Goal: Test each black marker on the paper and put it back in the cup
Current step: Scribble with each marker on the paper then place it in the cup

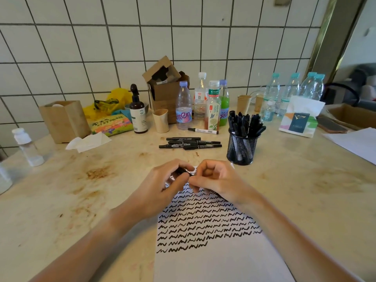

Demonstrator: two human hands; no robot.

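Both my left hand (162, 186) and right hand (215, 181) pinch one slim black marker (184, 171) over the squiggle-covered white paper (213, 259); its long axis runs between them, and the black mesh cup (241, 148) stands nearer my right.

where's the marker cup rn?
The black mesh cup stands on the counter just right of centre, beyond the right hand, right of the loose markers.

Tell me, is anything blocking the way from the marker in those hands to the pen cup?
Nothing visible does. The marker is held between both hands above the paper, and the bare counter lies between it and the mesh cup. The cup is crowded with markers, though.
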